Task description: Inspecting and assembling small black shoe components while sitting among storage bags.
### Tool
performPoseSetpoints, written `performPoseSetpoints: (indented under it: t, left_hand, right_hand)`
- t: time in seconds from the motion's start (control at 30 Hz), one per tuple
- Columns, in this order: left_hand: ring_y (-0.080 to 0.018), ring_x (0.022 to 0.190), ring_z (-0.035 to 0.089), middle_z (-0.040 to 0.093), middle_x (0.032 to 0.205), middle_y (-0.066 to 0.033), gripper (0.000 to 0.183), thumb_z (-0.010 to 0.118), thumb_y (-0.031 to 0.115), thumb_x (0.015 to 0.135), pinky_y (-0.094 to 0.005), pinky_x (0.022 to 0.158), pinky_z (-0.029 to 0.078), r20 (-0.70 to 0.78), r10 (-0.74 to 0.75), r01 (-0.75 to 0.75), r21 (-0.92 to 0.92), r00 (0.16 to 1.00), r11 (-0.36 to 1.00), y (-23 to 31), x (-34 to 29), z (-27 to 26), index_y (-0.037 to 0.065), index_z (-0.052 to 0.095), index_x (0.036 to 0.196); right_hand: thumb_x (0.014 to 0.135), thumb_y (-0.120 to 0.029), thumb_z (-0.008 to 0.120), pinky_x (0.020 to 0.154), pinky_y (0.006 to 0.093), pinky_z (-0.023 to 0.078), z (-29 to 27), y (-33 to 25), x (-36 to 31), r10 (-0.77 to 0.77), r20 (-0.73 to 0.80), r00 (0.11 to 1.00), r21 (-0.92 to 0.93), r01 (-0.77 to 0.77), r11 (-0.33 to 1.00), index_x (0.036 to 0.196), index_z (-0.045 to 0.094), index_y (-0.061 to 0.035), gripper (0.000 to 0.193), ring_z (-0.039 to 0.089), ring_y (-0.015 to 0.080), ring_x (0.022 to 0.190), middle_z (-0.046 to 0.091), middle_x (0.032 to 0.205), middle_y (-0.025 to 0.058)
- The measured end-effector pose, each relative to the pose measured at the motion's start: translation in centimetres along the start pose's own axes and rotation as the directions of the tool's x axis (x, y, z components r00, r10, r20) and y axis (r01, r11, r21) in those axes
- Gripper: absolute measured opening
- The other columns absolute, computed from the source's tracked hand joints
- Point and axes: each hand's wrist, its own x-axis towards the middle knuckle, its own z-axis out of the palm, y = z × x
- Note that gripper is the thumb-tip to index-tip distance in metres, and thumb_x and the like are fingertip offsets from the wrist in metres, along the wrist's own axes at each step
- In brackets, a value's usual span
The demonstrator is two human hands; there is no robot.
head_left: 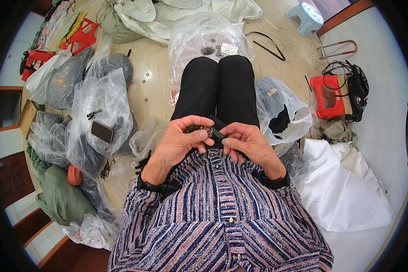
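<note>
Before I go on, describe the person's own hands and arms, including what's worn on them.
The left hand and right hand are ungloved. A black band circles each wrist; whether strap or cuff, I can't tell. The sleeves are striped in dark blue, whitish and dusty pink.

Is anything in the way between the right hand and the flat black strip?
Nothing visible: the right hand is already on the flat black strip; small shiny brown pieces sit beside it in the left hand.

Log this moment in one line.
left hand: holds shiny brown pieces | right hand: pinches black strip | phone: lies on plastic bag
</note>
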Motion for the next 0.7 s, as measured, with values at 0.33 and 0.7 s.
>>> performPoseSetpoints:
  t: [0.33, 0.7]
  left_hand:
    - [-0.0058, 0.047, 0.047, 0.057, 0.064, -0.0036, 0.021, 0.062, 0.002, 0.078, -0.016, 0.041, 0.036, 0.014, 0.046, -0.048, 0.183, 0.999, 0.982, 0.4, -0.8, 1.0, -0.002, 0.058, 0.098]
    - [-0.0027, 0.052, 0.047, 0.057, 0.076, -0.0023, 0.023, 0.065, -0.001, 0.072, -0.0154, 0.043, 0.034, 0.071, 0.22, -0.229, 0.427, 0.973, 0.875, 0.1, -1.6, 1.6, -0.001, 0.059, 0.094]
  right_hand:
    - [0.085, -0.008, 0.053, 0.035, 0.0154, 0.037, 0.0, 0.1, 0.0, -0.013, 0.089, 0.996, 0.131, 0.002, 0.991, 0.102, 0.054, 0.0021, 0.02, 0.052, 0.0048, 0.045, 0.06, 0.066, 0.0056]
    - [0.08, -0.003, 0.059, 0.034, 0.0186, 0.038, 1.4, -2.5, 0.0, -0.056, 0.087, 0.995, 0.173, 0.04, 0.984, 0.092, 0.041, -0.0006, 0.022, 0.055, 0.0114, 0.046, 0.062, 0.07, 0.0146]
